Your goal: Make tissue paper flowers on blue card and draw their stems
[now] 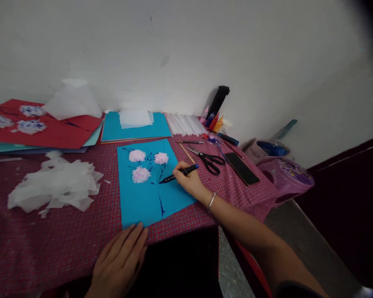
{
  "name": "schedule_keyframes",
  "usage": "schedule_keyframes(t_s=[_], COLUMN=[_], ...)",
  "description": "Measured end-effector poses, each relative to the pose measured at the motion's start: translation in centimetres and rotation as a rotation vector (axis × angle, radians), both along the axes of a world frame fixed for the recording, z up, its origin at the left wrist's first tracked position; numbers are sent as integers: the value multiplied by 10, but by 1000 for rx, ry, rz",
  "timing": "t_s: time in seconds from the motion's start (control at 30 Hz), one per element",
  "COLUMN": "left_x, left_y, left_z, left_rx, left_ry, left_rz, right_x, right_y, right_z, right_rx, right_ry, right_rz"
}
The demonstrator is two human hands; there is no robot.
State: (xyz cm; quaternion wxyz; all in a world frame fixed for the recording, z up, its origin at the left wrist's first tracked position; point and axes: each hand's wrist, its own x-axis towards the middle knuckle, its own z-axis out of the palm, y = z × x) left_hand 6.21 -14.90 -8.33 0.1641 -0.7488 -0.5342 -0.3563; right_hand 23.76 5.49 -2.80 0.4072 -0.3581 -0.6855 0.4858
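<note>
My right hand [186, 177] is closed around a black marker [174, 176] with a blue end. Its tip is at the drawn marks on a blue sheet of paper [136, 203]; whether it touches, I cannot tell. Three fluffy pale pink paper flowers [141, 174] sit on the upper half of the sheet, with dark blue leaves and stem strokes around them. My left hand [121, 256] lies flat with fingers stretched out, the fingertips on the sheet's lower left edge.
White tissue pieces [59, 182] are heaped on the left, below a red sheet [65, 134] with white-and-blue flowers. Black-handled scissors [209, 161] and a phone [241, 168] lie right. Paint bottles [214, 121] stand by the wall. A pink basket [287, 176] is beyond the table's right edge.
</note>
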Motion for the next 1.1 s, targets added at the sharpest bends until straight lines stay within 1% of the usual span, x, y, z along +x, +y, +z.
schedule_keyframes(t_s=[0.07, 0.13, 0.2, 0.3, 0.4, 0.47, 0.57, 0.63, 0.77, 0.87, 0.97, 1.1], left_x=[0, 0, 0, 0, 0, 0, 1, 2, 3, 2, 0, 0], left_y=[0, -1, -1, -1, 1, 1, 2, 2, 1, 0, -1, -1], left_z=[1, 0, -1, -1, 2, 5, 8, 9, 7, 4, 0, -2], left_rx=[8, 10, -1, -18, -9, 6, 14, 20, 20, -3, -18, 1], left_ry=[-2, -6, -13, -18, 15, 33, 34, 24, 20, 9, 0, -4], left_rz=[-4, -6, -2, 2, 0, -2, -7, 0, 21, 22, 14, 19], right_x=[2, 4, 5, 4, 1, 0, 0, 1, 3, 3, 4, 5], right_y=[1, 0, -2, -4, -3, -2, -2, -2, -2, -2, -2, -3], right_z=[0, 2, 3, 5, 5, 4, 5, 6, 3, 1, 2, 5], right_rx=[-21, -59, -77, -46, -28, 5, 66, 66, 30, 22, 49, 88], right_ry=[20, 22, 0, -36, -42, -30, -4, -2, 5, 16, 7, 2], right_rz=[-41, -35, 0, 62, 110, 81, -29, -59, -30, 22, 68, 69])
